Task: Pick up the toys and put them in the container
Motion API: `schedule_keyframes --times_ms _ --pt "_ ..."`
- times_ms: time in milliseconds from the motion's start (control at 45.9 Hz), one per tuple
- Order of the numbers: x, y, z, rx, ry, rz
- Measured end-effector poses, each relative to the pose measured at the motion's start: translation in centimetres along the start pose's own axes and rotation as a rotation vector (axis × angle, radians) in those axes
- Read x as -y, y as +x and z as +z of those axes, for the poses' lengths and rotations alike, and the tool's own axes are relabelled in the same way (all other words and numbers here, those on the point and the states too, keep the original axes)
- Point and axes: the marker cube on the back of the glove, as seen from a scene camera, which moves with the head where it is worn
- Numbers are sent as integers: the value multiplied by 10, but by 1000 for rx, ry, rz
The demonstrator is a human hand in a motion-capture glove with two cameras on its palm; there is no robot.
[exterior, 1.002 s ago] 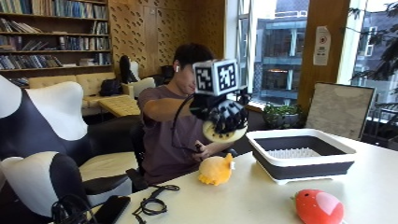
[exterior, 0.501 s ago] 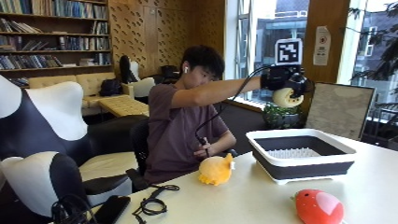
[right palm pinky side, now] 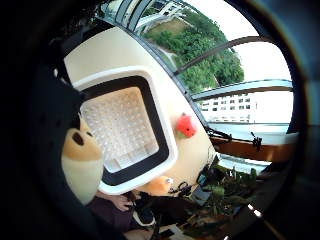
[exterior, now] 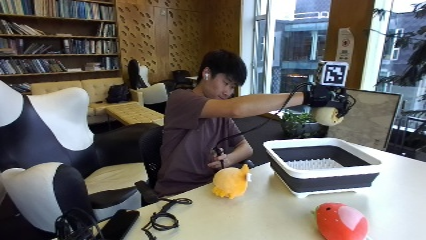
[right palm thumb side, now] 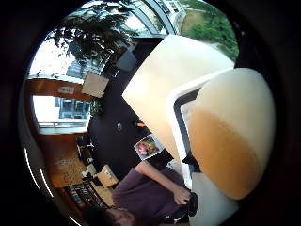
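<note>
Above the container (exterior: 322,171), gloved right hand (exterior: 327,102) half-hides a cream toy (exterior: 328,116).

Fingers of the gloved hand (exterior: 327,98) too small and dark to make out around the cream and tan toy (exterior: 328,116). Strawberry toy (exterior: 341,222) cut off at the picture's lower edge. Far table (exterior: 279,210) corner beyond the container (exterior: 322,167) cut off by the frame.

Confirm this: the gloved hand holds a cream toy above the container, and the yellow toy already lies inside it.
Not quite. The yellow toy lies on the table beside the container, as the outside view shows. The gloved hand does hold the cream toy above it.
</note>
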Motion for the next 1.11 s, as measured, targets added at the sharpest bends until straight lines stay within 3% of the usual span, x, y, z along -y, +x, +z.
schedule_keyframes --times_ms 87,174,370,610,719,871,1111 --pt "-13 -9 5 57 -161 -296" --pt "-16 0 7 102 -232 -326" --pt "-11 80 -1 7 -184 -31" --pt "-22 209 -9 -26 -125 33" --pt "-25 262 0 -14 -110 -54" --pt "1 324 40 132 -117 252" --pt "38 364 143 131 -260 307"
